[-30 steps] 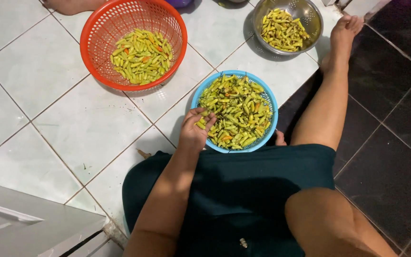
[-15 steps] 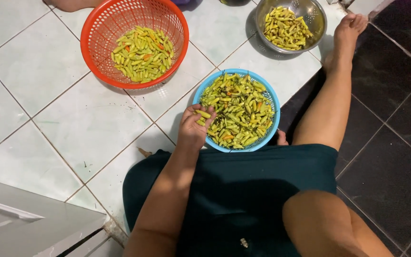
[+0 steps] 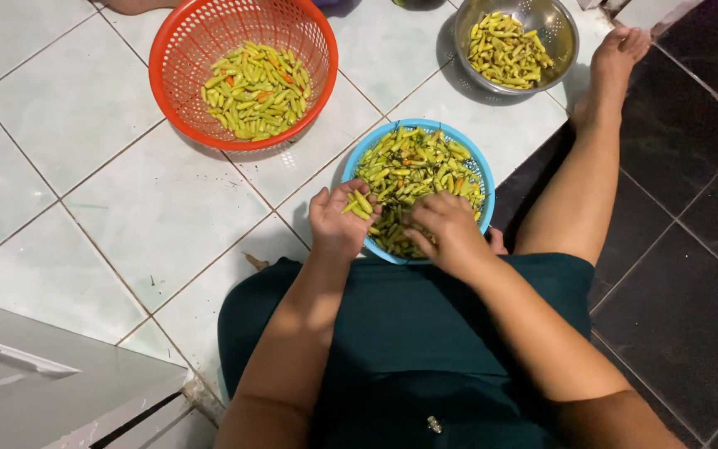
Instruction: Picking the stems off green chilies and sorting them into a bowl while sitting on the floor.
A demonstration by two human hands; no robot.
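Head-camera view of a person seated on a pale tiled floor [image 3: 110, 208], both hands at work in a blue basket [image 3: 467, 158] heaped with green chillies [image 3: 413, 166]. Left hand [image 3: 338, 223] rests on the basket's near-left rim, its fingers [image 3: 359, 218] curled around a few chillies. Right hand [image 3: 446, 229] lies just beside it over the near part of the heap, fingers bent down into the chillies — whether they grip any cannot be told. Up and to the left of the blue basket stands an orange basket [image 3: 176, 91] holding more green chillies with a few orange-red ones; up and to its right, a steel bowl [image 3: 563, 33] of yellowish chillies. Beside the blue basket's right edge a bare leg [image 3: 583, 191] stretches out — foot near the steel bowl.
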